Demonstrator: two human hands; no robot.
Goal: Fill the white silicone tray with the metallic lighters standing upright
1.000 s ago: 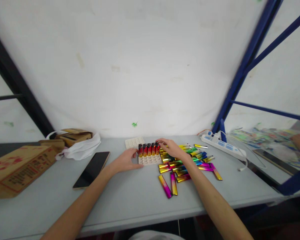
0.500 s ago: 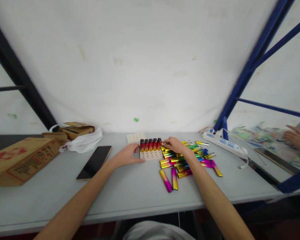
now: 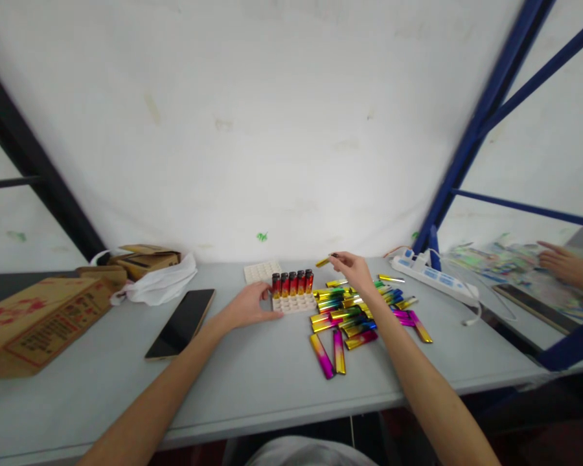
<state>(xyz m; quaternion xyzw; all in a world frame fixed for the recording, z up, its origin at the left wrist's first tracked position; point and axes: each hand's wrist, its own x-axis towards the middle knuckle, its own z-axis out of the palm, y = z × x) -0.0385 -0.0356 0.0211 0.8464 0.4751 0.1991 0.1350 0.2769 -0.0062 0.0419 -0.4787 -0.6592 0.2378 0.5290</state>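
Note:
A pale tray with rows of holes (image 3: 295,303) sits on the table, and a row of red-and-gold lighters with black tops (image 3: 293,283) stands upright along its back. My left hand (image 3: 250,303) grips the tray's left end, thumb along the front corner and fingers beside the endmost lighter. Above and right of the tray, my right hand (image 3: 352,268) pinches a gold lighter (image 3: 323,262) by one end, its other end pointing left. Below that hand lies a loose pile of shiny lighters (image 3: 340,315) in gold, pink, green and blue, partly covered by my right forearm.
Behind the tray lies a second pale holed tray (image 3: 262,270). To the left are a dark phone (image 3: 181,325), a white plastic bag (image 3: 162,285) and a cardboard box (image 3: 43,320). A white power strip (image 3: 434,279) lies right, beyond it another person's hand (image 3: 566,265).
My right hand has lifted from the pile's left edge, up and slightly right, with a gold lighter now in its fingers. My left hand stays at the tray.

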